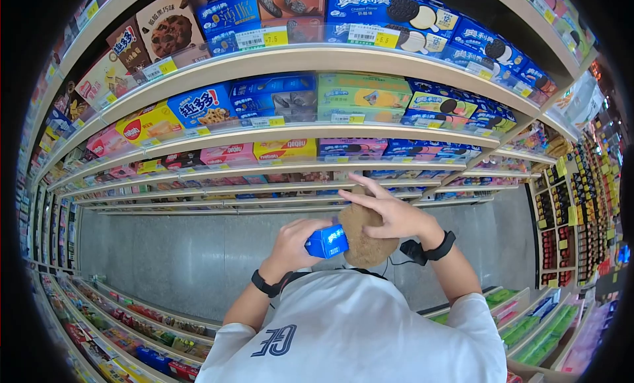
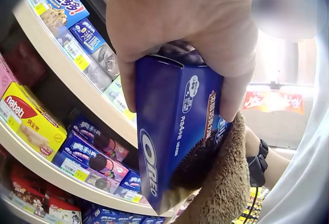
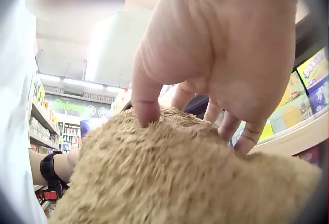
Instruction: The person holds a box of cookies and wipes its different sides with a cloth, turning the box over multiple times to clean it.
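Left hand (image 1: pixel 290 244) is curled tight round a blue cardboard Oreo biscuit box (image 1: pixel 327 241), holding it out in front of the chest. The right hand (image 1: pixel 389 214) claws over a tan fluffy cloth (image 1: pixel 365 245), thumb and fingertips dug into the pile, gripping it against the box's side. That firm left grip looks meant to steady the box against the push. Around the 2 hands runs a shop aisle, with pale wooden shelves (image 1: pixel 317 58) of biscuit boxes and a grey floor (image 1: pixel 172 257) below.

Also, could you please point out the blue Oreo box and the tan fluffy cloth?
blue Oreo box (image 2: pixel 172 136), left wrist view, on its broad side face.
tan fluffy cloth (image 3: pixel 180 177), right wrist view, middle of its pile.
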Available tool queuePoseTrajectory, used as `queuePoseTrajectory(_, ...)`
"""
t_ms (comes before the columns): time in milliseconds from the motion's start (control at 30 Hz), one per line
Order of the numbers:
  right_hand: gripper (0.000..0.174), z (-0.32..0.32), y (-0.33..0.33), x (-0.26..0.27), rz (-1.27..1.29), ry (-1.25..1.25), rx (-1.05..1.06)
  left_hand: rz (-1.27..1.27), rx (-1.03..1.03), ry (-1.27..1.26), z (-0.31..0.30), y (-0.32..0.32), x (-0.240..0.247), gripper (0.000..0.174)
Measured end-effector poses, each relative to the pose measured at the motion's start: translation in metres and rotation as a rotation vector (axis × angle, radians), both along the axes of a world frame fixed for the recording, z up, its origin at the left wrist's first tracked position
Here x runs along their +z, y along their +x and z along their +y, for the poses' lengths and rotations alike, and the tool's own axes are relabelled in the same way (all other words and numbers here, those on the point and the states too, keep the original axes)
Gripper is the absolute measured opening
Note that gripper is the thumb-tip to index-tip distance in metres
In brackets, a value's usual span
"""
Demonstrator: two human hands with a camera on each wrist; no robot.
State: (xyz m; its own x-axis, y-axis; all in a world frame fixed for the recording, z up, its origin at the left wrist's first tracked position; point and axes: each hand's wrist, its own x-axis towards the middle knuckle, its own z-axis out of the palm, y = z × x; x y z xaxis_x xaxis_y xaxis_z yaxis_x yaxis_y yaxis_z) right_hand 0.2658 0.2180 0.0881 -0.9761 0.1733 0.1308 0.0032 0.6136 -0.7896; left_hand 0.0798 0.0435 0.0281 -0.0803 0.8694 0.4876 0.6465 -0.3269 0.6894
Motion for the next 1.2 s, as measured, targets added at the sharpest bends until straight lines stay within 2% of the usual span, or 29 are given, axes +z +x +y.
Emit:
queuePoseTrajectory(67, 0.073, 0.000, -0.006, 0.005, -0.141, 0.372, 0.094, -0.009, -0.041, -0.007, -0.004, -0.002, 0.000, 0.050)
queuePoseTrajectory(100, 0.065, -0.001, -0.008, 0.002, -0.105, 0.421, 0.131, 0.001, -0.061, -0.015, -0.005, -0.003, 0.000, 0.050)
queuePoseTrajectory(133, 0.065, 0.000, -0.010, 0.000, -0.114, 0.408, 0.129, 0.012, -0.079, -0.018, -0.005, -0.005, -0.001, 0.051)
queuePoseTrajectory(200, 0.049, 0.005, -0.017, -0.003, -0.236, 0.350, 0.178, 0.005, -0.077, -0.027, -0.009, -0.010, -0.008, 0.051)
queuePoseTrajectory(233, 0.041, 0.008, -0.018, 0.000, -0.241, 0.350, 0.121, -0.015, -0.038, -0.045, -0.012, -0.014, -0.011, 0.052)
queuePoseTrajectory(267, 0.041, 0.009, -0.016, 0.007, -0.247, 0.346, 0.127, -0.036, 0.004, -0.063, -0.015, -0.018, -0.013, 0.052)
queuePoseTrajectory(333, 0.037, 0.017, -0.009, 0.020, -0.306, 0.330, -0.016, -0.047, 0.061, -0.068, -0.023, -0.028, -0.017, 0.052)
queuePoseTrajectory(367, 0.037, 0.023, -0.004, 0.020, -0.308, 0.337, -0.002, -0.059, 0.112, -0.044, -0.026, -0.034, -0.023, 0.053)
queuePoseTrajectory(433, 0.031, 0.031, 0.010, 0.018, -0.083, 0.349, -0.259, -0.060, 0.217, -0.055, -0.033, -0.046, -0.029, 0.058)
queuePoseTrajectory(467, 0.031, 0.032, 0.013, 0.020, -0.092, 0.351, -0.247, -0.072, 0.227, -0.056, -0.037, -0.052, -0.031, 0.058)
queuePoseTrajectory(533, 0.025, 0.031, 0.015, 0.031, -0.047, -0.023, -0.494, -0.118, 0.304, -0.059, -0.044, -0.063, -0.033, 0.057)
queuePoseTrajectory(567, 0.025, 0.034, 0.017, 0.028, -0.065, -0.022, -0.484, -0.128, 0.327, -0.079, -0.048, -0.068, -0.035, 0.057)
queuePoseTrajectory(633, 0.021, 0.033, 0.011, 0.020, 0.031, -0.133, -0.667, -0.143, 0.346, -0.105, -0.056, -0.078, -0.040, 0.056)
queuePoseTrajectory(667, 0.021, 0.028, 0.006, 0.015, 0.015, -0.135, -0.661, -0.140, 0.355, -0.125, -0.059, -0.082, -0.043, 0.056)
queuePoseTrajectory(733, 0.019, -0.001, -0.024, 0.015, 0.164, 0.061, -0.716, -0.170, 0.350, -0.128, -0.061, -0.089, -0.048, 0.055)
queuePoseTrajectory(767, 0.018, -0.013, -0.035, 0.011, 0.076, 0.131, -0.721, -0.184, 0.337, -0.121, -0.061, -0.092, -0.050, 0.055)
queuePoseTrajectory(833, 0.020, -0.037, -0.064, -0.004, 0.152, 0.164, -0.460, -0.228, 0.318, -0.111, -0.058, -0.094, -0.051, 0.053)
queuePoseTrajectory(900, 0.025, -0.061, -0.087, -0.027, 0.092, 0.414, -0.210, -0.274, 0.295, -0.092, -0.055, -0.094, -0.049, 0.051)
queuePoseTrajectory(967, 0.031, -0.094, -0.110, -0.021, -0.081, 0.396, -0.010, -0.265, 0.294, -0.088, -0.052, -0.098, -0.046, 0.051)
queuePoseTrajectory(1067, 0.039, -0.090, -0.115, -0.015, -0.127, 0.334, 0.021, -0.208, 0.282, -0.041, -0.051, -0.107, -0.051, 0.051)
queuePoseTrajectory(1100, 0.052, -0.081, -0.117, -0.021, -0.085, 0.267, 0.001, -0.214, 0.283, -0.039, -0.052, -0.109, -0.052, 0.051)
queuePoseTrajectory(1133, 0.052, -0.078, -0.117, -0.025, -0.090, 0.270, 0.003, -0.232, 0.279, -0.032, -0.052, -0.110, -0.052, 0.051)
queuePoseTrajectory(1200, 0.065, -0.075, -0.119, -0.028, -0.138, 0.408, -0.194, -0.252, 0.277, -0.025, -0.051, -0.111, -0.051, 0.051)
